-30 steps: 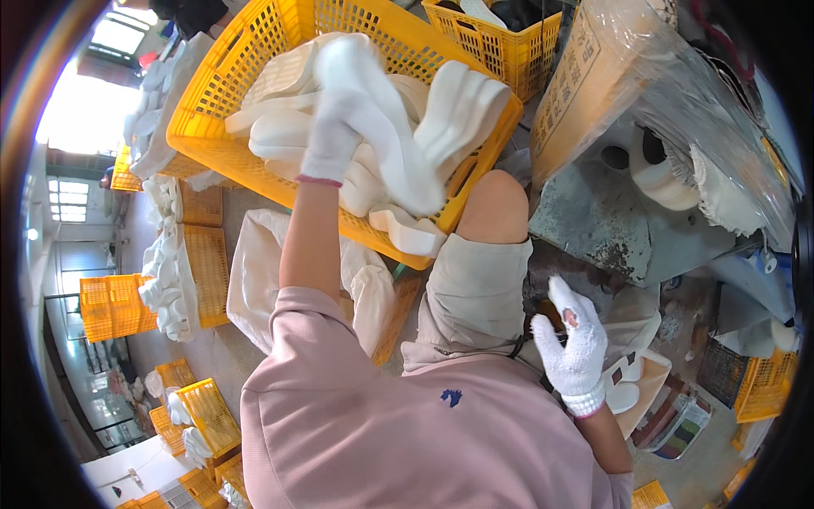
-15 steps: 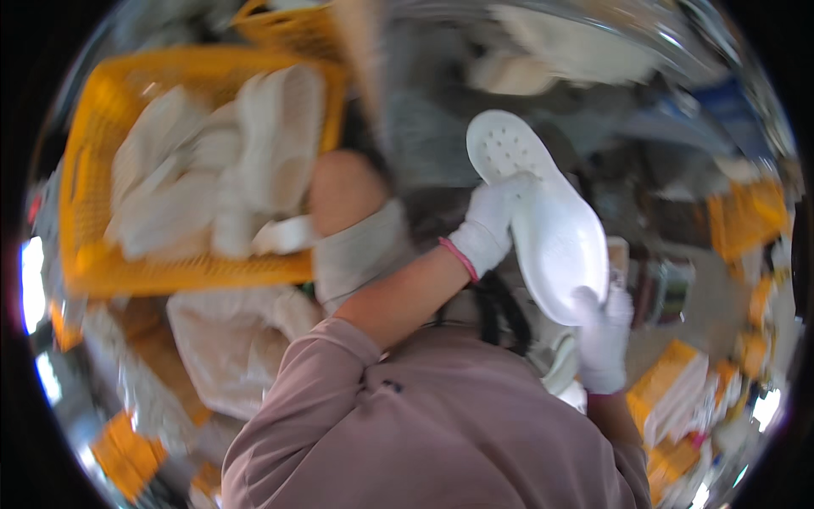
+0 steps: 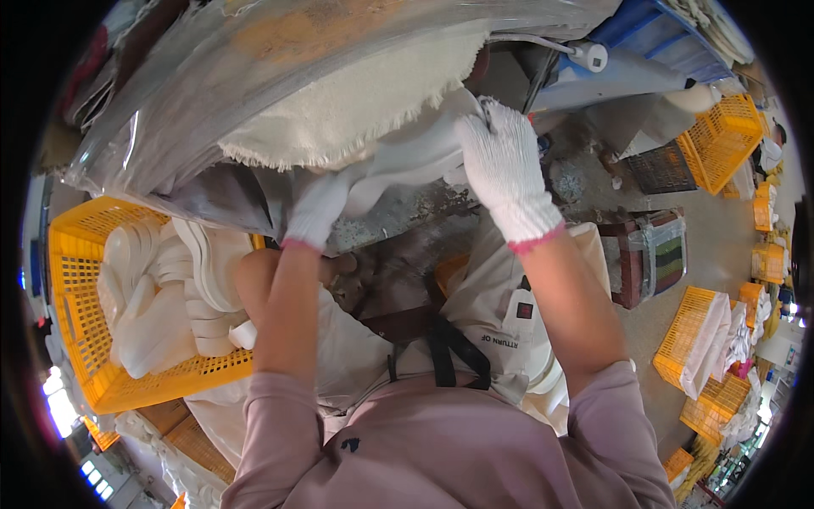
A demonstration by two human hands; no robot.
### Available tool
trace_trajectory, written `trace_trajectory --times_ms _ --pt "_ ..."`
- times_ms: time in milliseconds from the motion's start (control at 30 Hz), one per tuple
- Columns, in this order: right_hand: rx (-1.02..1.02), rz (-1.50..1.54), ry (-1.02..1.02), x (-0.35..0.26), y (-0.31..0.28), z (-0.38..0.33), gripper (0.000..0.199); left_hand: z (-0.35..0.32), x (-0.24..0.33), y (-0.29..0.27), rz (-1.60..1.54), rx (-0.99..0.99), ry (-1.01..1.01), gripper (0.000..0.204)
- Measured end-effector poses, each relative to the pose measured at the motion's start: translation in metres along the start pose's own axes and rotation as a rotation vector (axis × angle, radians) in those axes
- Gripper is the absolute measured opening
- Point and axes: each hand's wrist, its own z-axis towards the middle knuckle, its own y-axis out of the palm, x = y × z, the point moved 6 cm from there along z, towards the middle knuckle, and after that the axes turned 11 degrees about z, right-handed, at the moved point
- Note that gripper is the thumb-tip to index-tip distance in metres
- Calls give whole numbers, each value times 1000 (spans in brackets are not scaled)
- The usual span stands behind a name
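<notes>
A white shoe sole (image 3: 407, 163), on edge and slightly blurred, is held crosswise in front of me between my two gloved hands. My left hand (image 3: 318, 208), in a white knit glove, closes on its left end; some fingertips are hidden. At the other end my right hand (image 3: 506, 161) grips the sole, fingers bent over it. A cream cloth with a frayed edge (image 3: 365, 106) hangs just above and behind the sole. Clear plastic sheeting (image 3: 186, 93) lies over that cloth's surroundings.
At my left stands a yellow crate (image 3: 72, 284) filled with white soles (image 3: 203, 263). A taped brown box-like stool (image 3: 627, 267) is to the right. Beyond it are yellow baskets (image 3: 721, 140) and a blue bin (image 3: 653, 38). A rod with a white cylindrical end (image 3: 588, 57) juts out near my right hand.
The sole has gone from lying face up at my right to edge-on under the frayed cloth. Both hands have moved forward and farther apart with it; my view has turned to the right.
</notes>
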Motion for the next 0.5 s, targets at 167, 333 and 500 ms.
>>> trace_trajectory --times_ms 167,333,500 --pt "13 320 307 1 23 3 40 -67 31 21 -530 -238 407 52" --pt "-391 3 376 -29 -6 -61 69 -50 88 93 -1087 -109 264 40" --pt "167 147 226 -31 -55 -76 80 -22 130 124 -1381 -71 22 51"
